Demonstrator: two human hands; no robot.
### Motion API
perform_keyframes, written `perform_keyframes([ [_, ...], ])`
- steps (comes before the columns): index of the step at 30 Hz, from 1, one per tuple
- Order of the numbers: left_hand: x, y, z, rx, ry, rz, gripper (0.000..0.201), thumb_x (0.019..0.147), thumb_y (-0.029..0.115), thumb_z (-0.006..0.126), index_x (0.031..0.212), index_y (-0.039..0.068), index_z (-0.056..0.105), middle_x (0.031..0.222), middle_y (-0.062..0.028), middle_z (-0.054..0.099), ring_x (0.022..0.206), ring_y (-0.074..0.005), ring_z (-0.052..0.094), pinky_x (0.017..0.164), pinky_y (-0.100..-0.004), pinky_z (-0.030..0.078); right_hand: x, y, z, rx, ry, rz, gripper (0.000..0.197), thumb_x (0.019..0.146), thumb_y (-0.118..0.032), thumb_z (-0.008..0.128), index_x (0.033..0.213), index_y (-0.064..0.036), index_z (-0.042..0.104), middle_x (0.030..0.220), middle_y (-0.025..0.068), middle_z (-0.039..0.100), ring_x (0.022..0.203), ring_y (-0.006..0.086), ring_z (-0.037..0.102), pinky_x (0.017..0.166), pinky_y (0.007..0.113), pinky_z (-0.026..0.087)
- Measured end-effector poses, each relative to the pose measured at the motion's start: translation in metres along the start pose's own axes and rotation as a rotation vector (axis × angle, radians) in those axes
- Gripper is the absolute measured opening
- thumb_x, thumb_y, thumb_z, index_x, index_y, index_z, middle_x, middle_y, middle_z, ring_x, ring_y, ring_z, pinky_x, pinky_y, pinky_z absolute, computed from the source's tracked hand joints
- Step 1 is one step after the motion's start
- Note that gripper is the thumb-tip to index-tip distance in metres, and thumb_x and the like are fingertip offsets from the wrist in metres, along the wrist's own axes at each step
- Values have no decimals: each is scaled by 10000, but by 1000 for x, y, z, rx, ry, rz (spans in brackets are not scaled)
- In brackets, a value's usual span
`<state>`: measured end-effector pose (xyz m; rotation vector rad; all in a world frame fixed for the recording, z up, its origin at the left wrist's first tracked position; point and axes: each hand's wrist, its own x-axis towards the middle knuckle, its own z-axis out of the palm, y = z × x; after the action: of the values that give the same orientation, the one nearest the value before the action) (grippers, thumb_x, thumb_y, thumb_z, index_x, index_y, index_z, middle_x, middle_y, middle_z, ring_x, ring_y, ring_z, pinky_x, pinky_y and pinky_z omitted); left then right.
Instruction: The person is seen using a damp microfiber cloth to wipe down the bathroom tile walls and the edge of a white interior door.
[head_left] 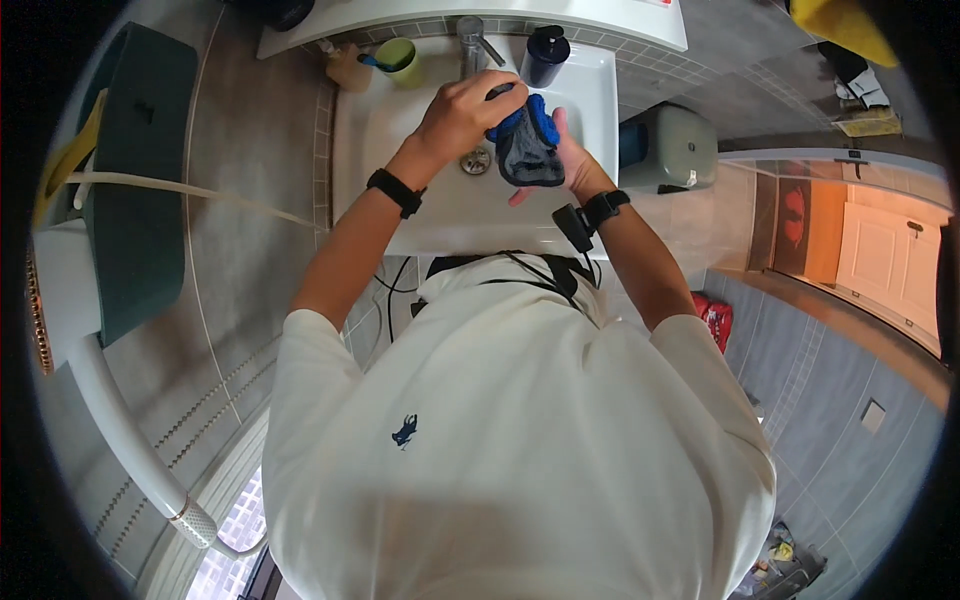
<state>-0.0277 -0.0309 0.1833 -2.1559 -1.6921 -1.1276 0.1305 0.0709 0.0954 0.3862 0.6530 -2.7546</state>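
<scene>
A dark grey cloth [528,152] with bright blue edging hangs over the sink; its exact kind is not clear. My left hand [468,108] is closed on its upper end, the fingers bent round the fabric. Behind and to the right of it, my right hand [570,155] is spread, with the thumb pointing up and fingertips showing below the cloth. The fabric covers much of that palm. Beneath both hands is the white sink [400,130], with a metal drain [476,160]. The faucet [472,45] stands just beyond my left hand.
A dark lidded bottle [545,56] stands at the sink's back right. At its back left are a green cup [400,62] and a tan bottle [349,68]. A grey-green bin [683,148] is to the right; a pale hose [190,188] stretches along the left.
</scene>
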Motion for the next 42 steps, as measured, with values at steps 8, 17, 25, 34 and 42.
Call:
perform_keyframes([
  [8,20,-3,-12,73,-1,240,247,663,44,606,910,61,617,957,-62,589,821,-234,611,670,-307,519,7,5,27,134,-506,-153,1031,548,-774,574,1279,-71,384,1179,202,482,1065,403,502,938,602,328],
  [17,34,-2,-22,311,41,477,324,686,101,606,1008,142,615,1193,-21,514,1085,-222,505,853,-338,466,3,8,38,401,-606,-45,799,617,-561,692,1158,-24,452,902,129,527,680,191,546,596,292,460],
  [25,27,14,-27,68,-247,664,581,740,180,555,1289,298,405,1226,-27,482,1045,-196,528,785,-305,502,-16,-14,32,-250,-333,202,807,525,-331,789,1154,39,444,806,54,475,634,113,413,531,217,314],
  [34,18,14,-19,331,-496,323,297,729,167,569,1022,159,521,909,-25,533,740,-174,603,537,-274,517,-15,-27,57,-375,-16,114,339,745,-90,654,1049,-19,524,831,65,564,700,139,546,583,225,442],
  [42,9,16,-6,393,-704,-70,186,721,128,583,877,47,525,764,-118,610,624,-270,645,521,-341,535,5,-33,54,-677,204,163,247,701,-171,705,725,-158,460,575,-70,393,465,30,298,406,202,213],
])
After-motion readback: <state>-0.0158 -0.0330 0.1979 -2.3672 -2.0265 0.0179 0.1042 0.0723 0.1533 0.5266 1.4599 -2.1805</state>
